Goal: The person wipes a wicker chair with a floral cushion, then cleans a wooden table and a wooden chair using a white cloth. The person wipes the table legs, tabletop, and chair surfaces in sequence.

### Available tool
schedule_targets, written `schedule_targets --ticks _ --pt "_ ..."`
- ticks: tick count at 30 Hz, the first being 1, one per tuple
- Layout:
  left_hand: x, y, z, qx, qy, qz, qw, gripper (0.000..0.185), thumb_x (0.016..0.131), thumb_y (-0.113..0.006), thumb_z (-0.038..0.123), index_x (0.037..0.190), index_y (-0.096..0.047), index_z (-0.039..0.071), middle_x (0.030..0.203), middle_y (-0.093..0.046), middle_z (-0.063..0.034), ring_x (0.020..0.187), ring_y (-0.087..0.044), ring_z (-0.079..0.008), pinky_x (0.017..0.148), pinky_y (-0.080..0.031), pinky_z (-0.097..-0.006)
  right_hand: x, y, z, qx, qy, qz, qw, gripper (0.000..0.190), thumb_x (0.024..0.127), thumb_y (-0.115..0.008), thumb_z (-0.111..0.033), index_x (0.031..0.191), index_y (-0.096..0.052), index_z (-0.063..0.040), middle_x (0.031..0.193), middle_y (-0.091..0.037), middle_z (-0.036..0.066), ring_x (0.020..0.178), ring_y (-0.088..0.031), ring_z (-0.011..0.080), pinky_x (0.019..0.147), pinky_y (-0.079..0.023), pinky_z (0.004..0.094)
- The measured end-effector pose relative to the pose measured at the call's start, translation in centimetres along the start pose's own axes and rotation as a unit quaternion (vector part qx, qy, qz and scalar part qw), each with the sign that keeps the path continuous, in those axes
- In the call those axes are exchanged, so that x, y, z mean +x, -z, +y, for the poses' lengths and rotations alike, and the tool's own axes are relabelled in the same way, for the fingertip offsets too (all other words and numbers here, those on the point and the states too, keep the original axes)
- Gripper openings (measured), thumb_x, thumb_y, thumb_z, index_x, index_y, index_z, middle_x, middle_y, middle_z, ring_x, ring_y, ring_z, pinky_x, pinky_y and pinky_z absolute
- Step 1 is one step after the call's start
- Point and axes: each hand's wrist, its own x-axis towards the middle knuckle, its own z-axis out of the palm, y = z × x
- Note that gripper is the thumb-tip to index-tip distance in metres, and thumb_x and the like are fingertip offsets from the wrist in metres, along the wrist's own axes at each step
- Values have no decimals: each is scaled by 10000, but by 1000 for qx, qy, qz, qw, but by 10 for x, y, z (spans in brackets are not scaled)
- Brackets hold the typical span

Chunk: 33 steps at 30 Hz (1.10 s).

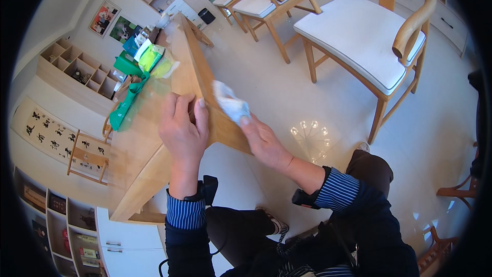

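A crumpled white cloth or tissue, slightly blurred, is pinched in the fingers of my right hand, beside the corner of the wooden table. My left hand is at the same table corner with its fingers curled; whether it grips the edge or a small thing there cannot be told, as the fingers hide it. Farther along the tabletop lie a green cloth or bag, a green box and a yellow-green package.
Wooden chairs with white cushions stand across the tiled floor on the right. A black waste bin stands beyond the table. White cabinets and shelves are at the lower left, and a wooden chair is behind the table.
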Motion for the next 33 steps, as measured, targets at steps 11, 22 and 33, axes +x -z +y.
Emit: schedule_targets --ticks 11,22,33 --pt "-2 -9 5 25 30 21 999 127 901 -670 164 871 -624 49 803 -524 -87 709 -568 -280 588 -459 -383 -46 19 75 -142 -329 181 916 508 1061 -420 -418 1161 -618 39 875 -644 163 853 -605 290 863 -485 378" --pt "-2 -8 11 15 72 18 997 127 881 -681 160 846 -623 53 804 -526 -77 729 -562 -276 620 -465 -381 -46 14 42 -120 -316 112 934 455 1066 -432 -321 1354 -536 15 1158 -659 180 1088 -620 281 958 -453 366" --pt "-5 -11 7 17 53 38 998 140 872 -695 173 854 -619 57 817 -516 -78 731 -555 -273 609 -456 -380 -38 -6 5 -78 -51 86 992 437 1077 -414 -306 1336 -541 22 1118 -672 168 1052 -614 258 969 -453 359"
